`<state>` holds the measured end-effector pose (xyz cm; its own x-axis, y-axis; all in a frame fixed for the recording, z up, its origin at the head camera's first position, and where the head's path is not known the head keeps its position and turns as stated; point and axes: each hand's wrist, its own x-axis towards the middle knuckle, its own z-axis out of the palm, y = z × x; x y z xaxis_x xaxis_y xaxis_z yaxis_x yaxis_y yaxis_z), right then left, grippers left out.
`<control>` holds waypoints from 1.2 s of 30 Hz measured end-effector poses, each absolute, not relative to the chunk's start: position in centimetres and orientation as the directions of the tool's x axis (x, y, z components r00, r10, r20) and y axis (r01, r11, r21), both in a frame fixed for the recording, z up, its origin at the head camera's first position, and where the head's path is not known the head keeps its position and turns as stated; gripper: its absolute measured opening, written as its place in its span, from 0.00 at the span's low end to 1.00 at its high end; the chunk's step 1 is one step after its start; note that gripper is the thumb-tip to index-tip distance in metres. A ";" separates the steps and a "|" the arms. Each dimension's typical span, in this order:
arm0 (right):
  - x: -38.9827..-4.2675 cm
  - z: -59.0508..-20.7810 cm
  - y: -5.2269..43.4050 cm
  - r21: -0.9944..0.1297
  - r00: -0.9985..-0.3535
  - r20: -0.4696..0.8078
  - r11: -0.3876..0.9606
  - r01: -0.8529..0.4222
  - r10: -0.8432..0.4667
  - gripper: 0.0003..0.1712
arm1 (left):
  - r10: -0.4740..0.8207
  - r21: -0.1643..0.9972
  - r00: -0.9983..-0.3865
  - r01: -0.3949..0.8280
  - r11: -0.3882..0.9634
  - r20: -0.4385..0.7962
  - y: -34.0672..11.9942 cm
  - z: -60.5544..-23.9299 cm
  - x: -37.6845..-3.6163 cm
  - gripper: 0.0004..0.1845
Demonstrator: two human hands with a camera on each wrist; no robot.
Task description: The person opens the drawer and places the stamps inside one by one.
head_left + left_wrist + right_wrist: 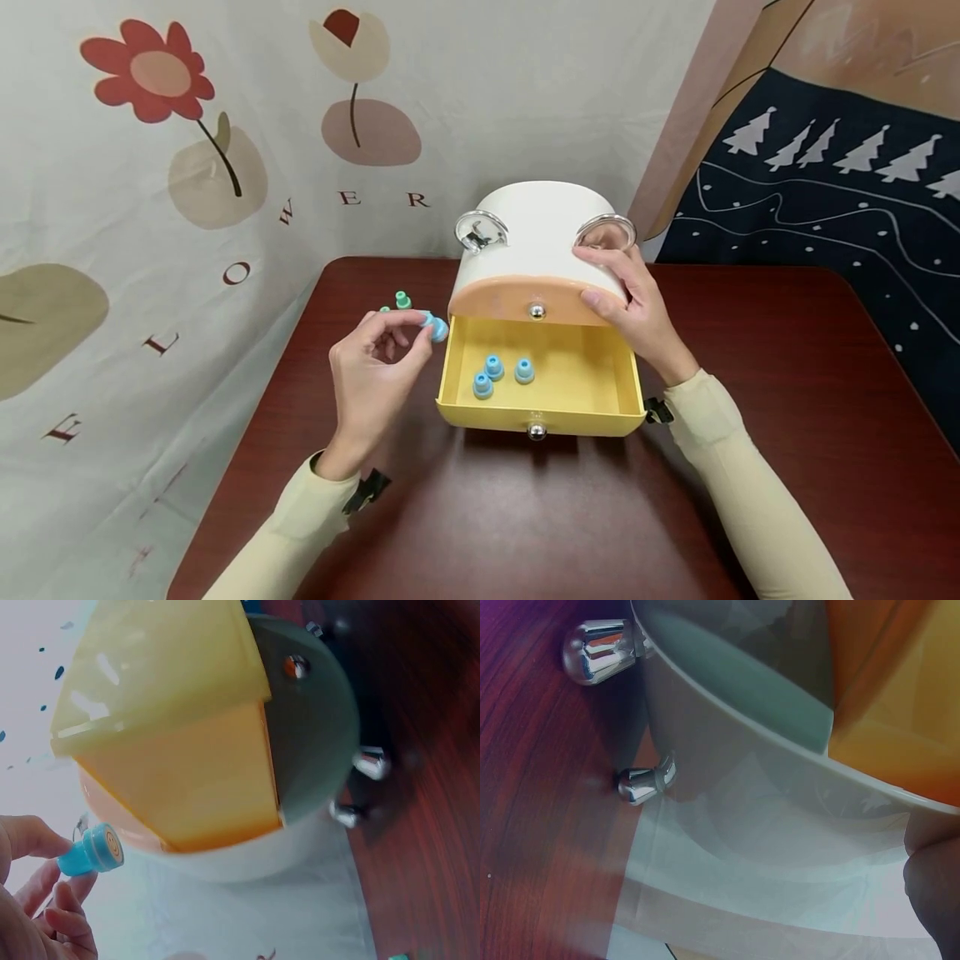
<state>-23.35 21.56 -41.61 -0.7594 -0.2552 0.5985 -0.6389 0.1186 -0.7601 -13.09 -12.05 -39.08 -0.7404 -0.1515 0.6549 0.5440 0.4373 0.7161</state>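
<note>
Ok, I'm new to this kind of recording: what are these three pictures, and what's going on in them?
No machine here: a person works with two bare hands, filmed by a head camera and one camera on each wrist. The wide picture is the head view. On a dark table stands a small white box with its yellow drawer pulled open; three blue caps lie inside. The left hand pinches another blue cap, seen close in the left wrist view, beside the drawer. The right hand holds the box's top front edge. The right wrist view shows the box's underside and metal feet. Two green caps sit on the table behind the left hand.
</note>
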 end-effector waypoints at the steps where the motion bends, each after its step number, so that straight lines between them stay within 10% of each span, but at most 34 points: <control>1: -23.4 -41.6 21.6 -0.762 -0.761 0.597 0.119 -0.637 -0.253 0.30 | -0.141 0.716 -0.741 0.553 0.426 0.657 -11.8 -38.9 -13.0 0.11; 36: -23.3 -41.5 21.7 -0.743 -0.742 0.617 0.119 -0.659 -0.261 0.30 | 0.432 0.602 -0.822 0.568 0.562 0.372 -8.5 -38.0 -13.5 0.06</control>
<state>-23.28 21.66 -41.54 -0.7423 -0.2614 0.6170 -0.6591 0.1189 -0.7426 -13.50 -8.54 -38.02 -0.8216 0.4320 0.3721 0.5678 0.5615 0.6019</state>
